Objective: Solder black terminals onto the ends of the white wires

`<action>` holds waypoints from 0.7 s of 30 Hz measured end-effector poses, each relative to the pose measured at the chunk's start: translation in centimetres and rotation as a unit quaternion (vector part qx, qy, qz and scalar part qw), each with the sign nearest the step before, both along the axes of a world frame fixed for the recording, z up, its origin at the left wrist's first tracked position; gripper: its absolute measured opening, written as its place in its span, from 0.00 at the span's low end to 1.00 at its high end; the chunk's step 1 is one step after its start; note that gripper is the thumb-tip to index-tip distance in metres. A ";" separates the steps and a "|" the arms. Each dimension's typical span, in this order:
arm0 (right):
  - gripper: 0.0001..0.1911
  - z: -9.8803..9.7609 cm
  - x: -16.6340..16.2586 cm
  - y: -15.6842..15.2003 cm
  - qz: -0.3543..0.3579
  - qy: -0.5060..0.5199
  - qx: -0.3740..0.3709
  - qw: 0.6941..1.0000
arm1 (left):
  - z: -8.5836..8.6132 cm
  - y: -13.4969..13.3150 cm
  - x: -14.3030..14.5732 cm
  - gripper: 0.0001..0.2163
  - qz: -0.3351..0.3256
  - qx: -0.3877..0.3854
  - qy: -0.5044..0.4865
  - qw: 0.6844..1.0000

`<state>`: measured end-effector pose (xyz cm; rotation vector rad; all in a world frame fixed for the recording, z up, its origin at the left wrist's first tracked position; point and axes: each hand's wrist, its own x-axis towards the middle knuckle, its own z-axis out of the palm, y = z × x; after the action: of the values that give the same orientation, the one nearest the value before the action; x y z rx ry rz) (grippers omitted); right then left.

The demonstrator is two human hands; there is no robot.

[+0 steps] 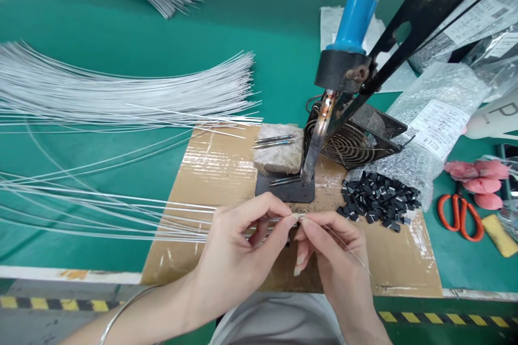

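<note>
My left hand is closed in a pinch on the end of a white wire, from a loose group of white wires that trails off to the left. Thumb and forefinger of my right hand are pinched at the same spot, their tips almost touching the left ones. A thin metallic wire runs from the right fingertips across that hand. Fingers hide the exact meeting point. Just above my hands, the tip of a clamped soldering iron points down to a dark pad bearing small metal pieces.
A wrapped block carries thin metal pieces beside a fan. Small black connectors spill from a bubble bag. Red-handled scissors and a yellow sponge lie right. A wire bundle rests left on cardboard and table.
</note>
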<state>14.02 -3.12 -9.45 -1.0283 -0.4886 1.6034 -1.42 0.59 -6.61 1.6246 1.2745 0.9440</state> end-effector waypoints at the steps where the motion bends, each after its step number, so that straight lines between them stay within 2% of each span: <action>1: 0.05 0.3 0.1 0.1 -0.002 0.005 -0.016 1.000 | 0.0 0.1 -0.1 0.09 -0.006 0.001 0.001 1.000; 5: 0.10 1.2 0.5 0.5 0.012 0.006 -0.066 0.998 | 0.0 0.2 -0.3 0.10 -0.037 -0.009 0.010 0.999; 11: 0.12 1.5 0.9 0.9 0.038 0.008 -0.086 0.996 | -0.2 0.2 -0.5 0.10 -0.037 -0.017 0.006 0.999; 18: 0.09 0.8 0.7 0.6 0.024 0.023 -0.060 0.998 | -0.8 -0.1 -0.2 0.09 -0.002 -0.041 -0.001 0.999; 21: 0.06 0.0 0.8 0.4 0.041 0.047 -0.030 0.998 | -0.9 -0.3 0.0 0.09 0.007 -0.031 0.004 0.999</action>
<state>14.85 -2.71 -9.43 -0.9821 -0.4259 1.7400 -1.44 0.32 -7.49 1.5742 1.3109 0.8983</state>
